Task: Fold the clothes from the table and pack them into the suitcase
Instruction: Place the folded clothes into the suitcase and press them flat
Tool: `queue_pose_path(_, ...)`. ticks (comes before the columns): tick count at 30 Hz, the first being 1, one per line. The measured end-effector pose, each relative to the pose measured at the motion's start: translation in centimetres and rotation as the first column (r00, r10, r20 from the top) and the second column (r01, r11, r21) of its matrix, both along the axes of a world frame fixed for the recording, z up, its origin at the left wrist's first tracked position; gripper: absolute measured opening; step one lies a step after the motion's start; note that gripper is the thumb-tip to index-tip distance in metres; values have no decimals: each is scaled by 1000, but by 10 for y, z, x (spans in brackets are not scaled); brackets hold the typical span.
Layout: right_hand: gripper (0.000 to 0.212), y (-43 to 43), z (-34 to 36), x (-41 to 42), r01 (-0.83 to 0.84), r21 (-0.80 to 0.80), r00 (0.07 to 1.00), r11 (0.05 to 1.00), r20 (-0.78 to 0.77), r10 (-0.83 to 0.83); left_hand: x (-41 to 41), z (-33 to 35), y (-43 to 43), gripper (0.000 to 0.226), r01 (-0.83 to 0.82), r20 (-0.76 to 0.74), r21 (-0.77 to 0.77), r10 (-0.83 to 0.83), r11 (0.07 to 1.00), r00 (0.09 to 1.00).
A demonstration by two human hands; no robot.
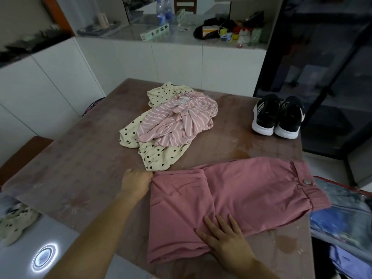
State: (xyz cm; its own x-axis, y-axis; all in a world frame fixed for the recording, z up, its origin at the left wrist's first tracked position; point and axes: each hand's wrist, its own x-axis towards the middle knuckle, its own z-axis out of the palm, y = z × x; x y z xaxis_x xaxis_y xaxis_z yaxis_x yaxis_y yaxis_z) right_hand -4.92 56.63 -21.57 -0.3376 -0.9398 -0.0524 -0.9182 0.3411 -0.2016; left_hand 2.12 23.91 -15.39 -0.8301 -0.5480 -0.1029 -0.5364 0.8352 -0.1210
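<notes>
Brown table (70, 158) mid-frame, white cabinets (181, 63) above; left hand (136, 183) grips pink trousers (251, 194), right hand (227, 242) presses them flat-fingered.

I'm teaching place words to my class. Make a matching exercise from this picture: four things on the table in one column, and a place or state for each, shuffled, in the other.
1. pink trousers
2. striped top
3. dotted cream garment
4. black sneakers

A. partly under another garment
B. side by side at the far right of the table
C. gripped by the left hand, pressed by the right hand
D. crumpled on top of the heap

Pairs: 1-C, 2-D, 3-A, 4-B.
</notes>
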Motion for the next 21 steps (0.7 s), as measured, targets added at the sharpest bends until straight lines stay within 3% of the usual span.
queue_pose_path(2,53,4,-1,1,-38,15,999,999,13,38,-6,-7,13,17,-152,-151,84,163,985,975)
queue_pose_path(3,55,9,-1,-1,-63,20,998,998,25,62,-10,-10,22,20,-147,-249,114,171,983,953)
queue_pose_path(6,54,23,16,-21,37,-90,999,995,42,-34,-24,-15,70,35,84,-369,36,-64,996,927)
queue_pose_path(10,52,44,36,-68,453,-191,891,871,114,-439,-38,-26,144,62,249,-185,174,-217,953,959)
queue_pose_path(13,57,70,38,-105,675,-178,737,716,116,-666,-49,-39,164,71,181,-9,278,-186,943,983)
queue_pose_path(17,62,103,39,-141,836,-152,541,527,63,-839,-58,-44,164,76,135,91,282,-166,950,982)
queue_pose_path(19,75,112,40,-149,909,-87,417,408,155,-896,-62,-42,169,83,90,125,292,-131,952,983)
queue_pose_path(21,90,113,39,-155,959,-41,275,281,388,-880,-68,-37,180,91,41,126,309,-84,950,988)
